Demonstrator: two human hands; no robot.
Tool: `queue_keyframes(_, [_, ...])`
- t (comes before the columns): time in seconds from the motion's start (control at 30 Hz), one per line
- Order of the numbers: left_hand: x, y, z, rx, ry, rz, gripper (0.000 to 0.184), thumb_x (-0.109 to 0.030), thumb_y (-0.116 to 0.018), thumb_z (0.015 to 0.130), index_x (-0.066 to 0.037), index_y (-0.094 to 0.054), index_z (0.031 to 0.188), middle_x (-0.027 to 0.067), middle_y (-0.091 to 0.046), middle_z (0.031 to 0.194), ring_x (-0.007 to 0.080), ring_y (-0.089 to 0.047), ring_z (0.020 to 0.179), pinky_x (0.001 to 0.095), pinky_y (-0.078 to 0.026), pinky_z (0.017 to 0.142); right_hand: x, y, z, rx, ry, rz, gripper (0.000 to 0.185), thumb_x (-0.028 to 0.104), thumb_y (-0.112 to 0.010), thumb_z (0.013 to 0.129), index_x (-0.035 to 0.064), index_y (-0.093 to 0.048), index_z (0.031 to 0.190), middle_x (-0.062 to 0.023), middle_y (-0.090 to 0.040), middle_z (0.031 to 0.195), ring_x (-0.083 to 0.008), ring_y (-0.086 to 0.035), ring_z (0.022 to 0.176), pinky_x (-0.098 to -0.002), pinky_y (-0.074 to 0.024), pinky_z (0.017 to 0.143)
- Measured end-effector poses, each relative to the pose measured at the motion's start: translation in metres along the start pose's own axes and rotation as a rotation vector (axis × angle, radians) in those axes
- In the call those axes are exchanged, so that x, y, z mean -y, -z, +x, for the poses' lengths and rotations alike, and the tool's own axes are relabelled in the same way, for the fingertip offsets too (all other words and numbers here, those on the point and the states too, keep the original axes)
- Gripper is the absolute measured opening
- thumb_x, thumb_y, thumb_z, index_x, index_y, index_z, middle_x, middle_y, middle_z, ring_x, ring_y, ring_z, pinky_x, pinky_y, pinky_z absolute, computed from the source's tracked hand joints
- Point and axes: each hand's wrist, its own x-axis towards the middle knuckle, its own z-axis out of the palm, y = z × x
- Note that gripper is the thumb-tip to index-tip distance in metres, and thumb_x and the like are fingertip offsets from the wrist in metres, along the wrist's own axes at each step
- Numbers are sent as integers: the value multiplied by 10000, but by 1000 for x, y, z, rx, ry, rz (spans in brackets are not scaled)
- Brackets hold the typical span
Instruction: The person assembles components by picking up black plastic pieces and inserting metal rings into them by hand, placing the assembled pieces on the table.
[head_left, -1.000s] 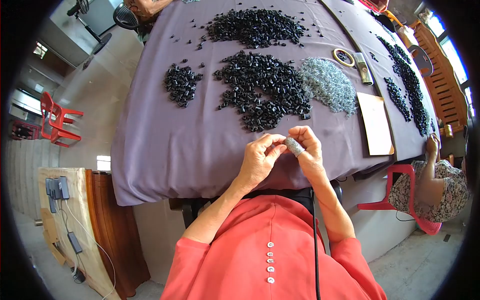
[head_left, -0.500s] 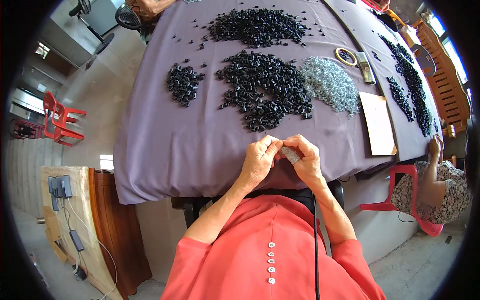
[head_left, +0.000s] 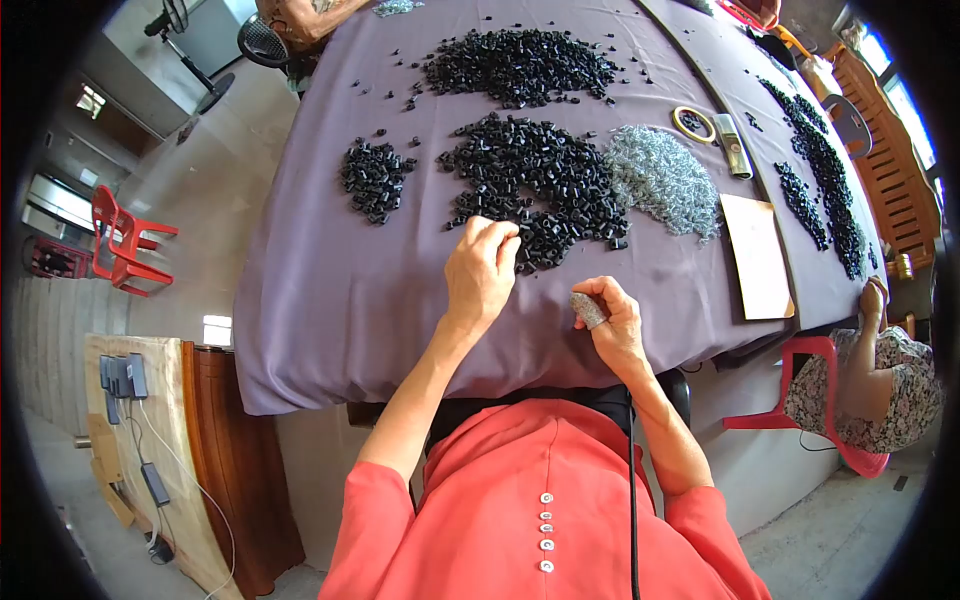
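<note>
My left hand (head_left: 482, 268) is over the lower left edge of the large near pile of black pieces (head_left: 560, 180), its fingers pinched; what they hold, if anything, is hidden. My right hand (head_left: 612, 318) is near the table's front edge with its fingers curled in. A grey covering (head_left: 587, 309) wraps one of its fingers; anything else in its grip is too small to make out. Beside the near black pile lies a heap of small clear-silver pieces (head_left: 662, 182). A smaller black pile (head_left: 375, 181) is to the left, and another black pile (head_left: 520, 66) lies farther back.
The purple cloth (head_left: 330, 300) covers the table. At the right lie a tape roll (head_left: 693, 124), a narrow packet (head_left: 733, 146) and a cardboard sheet (head_left: 757, 257). A person (head_left: 870, 385) sits at the right; another person's arm (head_left: 310, 18) shows at the far left corner.
My left hand has parted from my right hand and moved forward and left to the near black pile. My right hand has stayed near the front edge, with the grey-covered finger now more exposed.
</note>
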Motion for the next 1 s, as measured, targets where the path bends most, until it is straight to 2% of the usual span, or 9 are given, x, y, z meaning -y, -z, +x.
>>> queue_keyframes(0.07, [4,-8,9,-8,-72,94,116,-114,-627,778,-99,-629,893,63,-513,865,237,-556,813,360,-473,631,-2,0,-1,9,0,-4,151,-89,-532,791,4,-560,906,-29,-570,726,-85,-547,605,-220,-455,560])
queue_keyframes(0.33, [12,2,-14,109,-143,12,125,-51,-641,741,-84,-647,861,56,-526,843,227,-557,788,336,-484,641,-1,-1,-2,22,30,-39,160,-87,-547,778,6,-562,907,-37,-578,744,-93,-547,608,-226,-456,561])
queue_keyframes(0.47, [19,18,-18,178,-254,18,134,28,-645,718,-59,-660,819,45,-580,869,224,-561,813,302,-488,677,-2,-1,-1,21,61,-52,117,-64,-542,807,5,-559,900,-26,-569,738,-81,-534,589,-215,-448,546])
queue_keyframes(0.57, [21,21,-20,143,-329,-22,138,37,-631,734,-54,-650,836,52,-597,849,199,-573,791,278,-488,651,-1,0,-2,26,38,-41,151,-71,-559,784,11,-564,911,-38,-580,749,-92,-545,617,-227,-455,564])
queue_keyframes(0.67, [21,19,-22,76,-113,-181,131,46,-607,760,-35,-635,859,52,-611,840,145,-580,723,244,-475,608,-3,0,-2,26,17,-29,171,-73,-568,773,14,-567,920,-45,-587,760,-99,-552,633,-233,-462,576])
queue_keyframes(0.77, [22,21,-23,6,78,-276,114,43,-590,764,-20,-612,857,85,-597,805,201,-589,674,286,-476,606,-6,0,-2,28,24,-36,177,-77,-565,771,14,-569,923,-47,-591,769,-99,-554,637,-234,-465,577])
queue_keyframes(0.8, [27,18,-23,-40,36,-270,92,40,-587,777,-15,-605,849,78,-597,804,164,-583,631,259,-462,560,-6,0,-1,29,32,-41,180,-79,-563,770,13,-570,924,-48,-592,772,-100,-555,638,-234,-466,578])
queue_keyframes(0.9, [31,15,-25,-1,55,-248,97,44,-594,782,-2,-614,865,37,-602,809,78,-550,636,216,-447,564,-2,0,-2,36,-1,-44,190,-88,-555,764,11,-570,925,-48,-595,774,-101,-558,644,-236,-468,578])
queue_keyframes(1.0, [28,16,-25,5,69,-253,94,40,-606,774,-2,-612,858,29,-590,790,67,-538,622,216,-440,552,-5,0,-2,40,2,-28,187,-87,-555,766,9,-570,925,-50,-597,777,-103,-561,648,-237,-469,579])
